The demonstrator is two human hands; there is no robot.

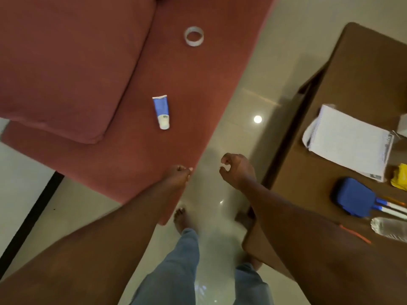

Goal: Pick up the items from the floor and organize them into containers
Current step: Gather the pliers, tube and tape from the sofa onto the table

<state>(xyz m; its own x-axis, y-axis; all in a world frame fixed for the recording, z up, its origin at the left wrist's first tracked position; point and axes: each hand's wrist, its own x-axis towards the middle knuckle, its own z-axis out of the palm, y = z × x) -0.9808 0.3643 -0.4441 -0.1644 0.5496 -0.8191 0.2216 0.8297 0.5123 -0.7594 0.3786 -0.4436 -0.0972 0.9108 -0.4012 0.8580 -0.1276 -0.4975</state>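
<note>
A blue and white tube [161,112] lies on the red sofa seat [187,89], cap end toward me. Farther along the seat sits a clear tape roll [193,36]. My left hand [177,176] hangs over the sofa's near edge, below the tube and apart from it, fingers loosely curled and holding nothing. My right hand [236,170] hovers over the floor between sofa and table, fingers loosely curled, empty.
A brown table [363,69] at right carries a white spiral notebook [348,142], a blue pouch [354,197] with pens [392,209], a yellow item [400,176] and a plastic bottle [389,228]. A sofa cushion [66,62] fills the upper left. Glossy tiled floor [242,102] runs between sofa and table, where my bare feet stand.
</note>
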